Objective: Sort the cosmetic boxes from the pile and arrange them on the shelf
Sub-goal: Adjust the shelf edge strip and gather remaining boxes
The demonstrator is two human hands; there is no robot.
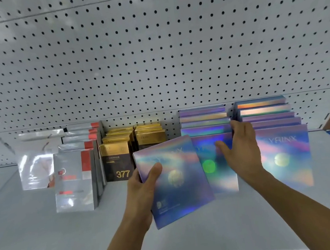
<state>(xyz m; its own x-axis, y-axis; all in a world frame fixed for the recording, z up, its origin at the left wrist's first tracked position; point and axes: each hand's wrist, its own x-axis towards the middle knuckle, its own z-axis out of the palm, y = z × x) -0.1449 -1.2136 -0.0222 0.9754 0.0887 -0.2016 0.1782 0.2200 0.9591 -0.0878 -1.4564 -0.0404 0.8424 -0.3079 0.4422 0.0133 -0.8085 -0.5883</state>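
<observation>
**Head view: holographic box held at the shelf front**

Head camera looks at a white pegboard [152, 54] filling twelve o'clock, above a grey shelf [38, 231]. Two rows of holographic boxes [284, 152] stand at three o'clock, gold boxes [119, 161] at centre, silver-red boxes [73, 180] at nine o'clock. Left hand [142, 189] grips a tilted holographic box [176, 181] at six o'clock. Right hand [241, 149] lies with straight fingers against the front box of the nearer row.

Grey shelf [39, 237]: silver-red boxes [75, 182] and gold boxes [119, 161] stand left of the left hand [142, 191]; holographic rows [284, 152] stand behind and beside the right hand [241, 153].
</observation>
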